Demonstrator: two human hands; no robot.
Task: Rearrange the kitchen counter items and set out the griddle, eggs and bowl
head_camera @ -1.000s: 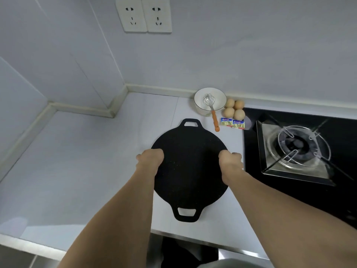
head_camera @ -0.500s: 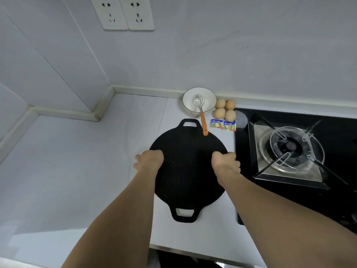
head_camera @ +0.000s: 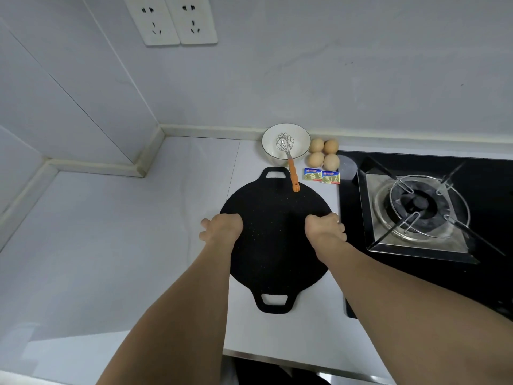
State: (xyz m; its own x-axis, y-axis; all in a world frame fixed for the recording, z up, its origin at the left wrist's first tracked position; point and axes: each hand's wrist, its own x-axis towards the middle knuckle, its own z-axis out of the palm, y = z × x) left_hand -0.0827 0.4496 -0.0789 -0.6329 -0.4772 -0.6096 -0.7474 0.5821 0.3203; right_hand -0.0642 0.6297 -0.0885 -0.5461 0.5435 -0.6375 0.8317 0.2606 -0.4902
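Griddle: black, round, on counter left of stove; handle axis runs near to far. Left hand and right hand curl around opposite side rims. Whisk handle overhangs far edge; bowl and eggs beyond.

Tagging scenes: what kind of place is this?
Most likely a home kitchen counter: a gas burner set into it, wall sockets above, and a griddle, eggs and bowl laid out.

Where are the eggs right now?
The four eggs sit at the back of the counter, between the white bowl and the stove, just behind two butter packets.
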